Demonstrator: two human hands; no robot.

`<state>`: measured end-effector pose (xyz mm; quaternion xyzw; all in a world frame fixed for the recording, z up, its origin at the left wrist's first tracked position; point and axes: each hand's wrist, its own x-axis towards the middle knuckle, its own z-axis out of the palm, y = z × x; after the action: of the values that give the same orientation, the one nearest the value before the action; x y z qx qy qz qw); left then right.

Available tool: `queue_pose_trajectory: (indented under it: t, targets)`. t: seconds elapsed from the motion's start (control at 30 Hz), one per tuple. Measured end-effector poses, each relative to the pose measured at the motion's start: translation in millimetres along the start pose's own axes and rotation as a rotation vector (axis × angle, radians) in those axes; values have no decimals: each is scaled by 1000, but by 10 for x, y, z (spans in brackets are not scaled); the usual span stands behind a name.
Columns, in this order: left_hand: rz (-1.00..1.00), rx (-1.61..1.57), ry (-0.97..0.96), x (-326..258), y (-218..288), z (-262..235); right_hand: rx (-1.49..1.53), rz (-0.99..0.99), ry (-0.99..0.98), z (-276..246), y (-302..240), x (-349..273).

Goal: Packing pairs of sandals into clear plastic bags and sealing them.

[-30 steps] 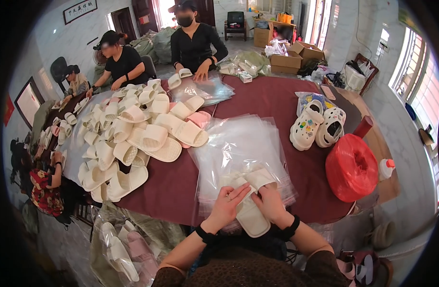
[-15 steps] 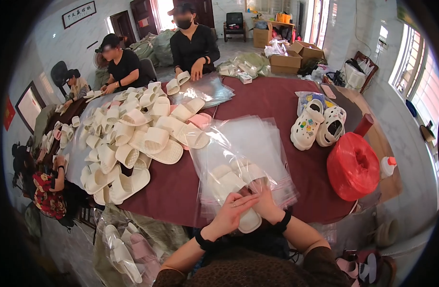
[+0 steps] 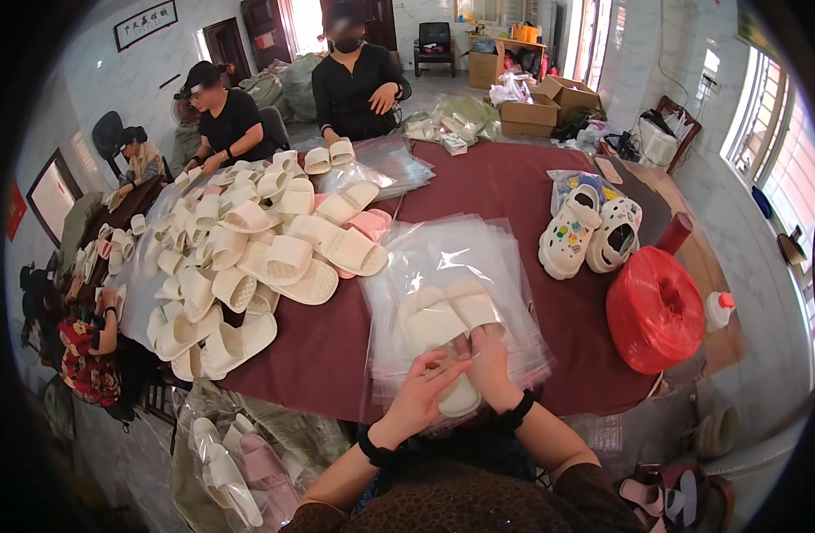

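A pair of cream slide slippers (image 3: 431, 329) lies in a clear plastic bag (image 3: 452, 258) in front of me, toes pointing away. The bag rests on a stack of similar clear bags (image 3: 527, 333). My left hand (image 3: 423, 391) lies over the heel part of the left slipper, fingers stretched out and apart. My right hand (image 3: 494, 366) grips the right slipper, its fingertips partly behind shiny plastic. The two hands almost touch. Both wrists wear black bands.
A heap of cream and pink slippers (image 3: 248, 231) covers the table's left side. On the right stand white clogs (image 3: 569, 233), a red plastic-twine roll (image 3: 656, 311) and a white bottle (image 3: 719, 309). Several people work across and along the table. Bagged slippers (image 3: 221, 475) lie low at left.
The slippers and bag have shifted slightly away from me, and the right fingers have moved a little farther forward. Across the table, the masked person has straightened and set a slipper pair down.
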<state>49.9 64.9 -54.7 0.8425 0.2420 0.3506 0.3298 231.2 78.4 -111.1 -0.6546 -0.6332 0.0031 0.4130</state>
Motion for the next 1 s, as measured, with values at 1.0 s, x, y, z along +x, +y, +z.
queue_pose_trajectory:
  t: [1.0]
  targets:
    - [-725,-82,162,-703,-362,-282,43,-60,-132,-1273,147,-345]
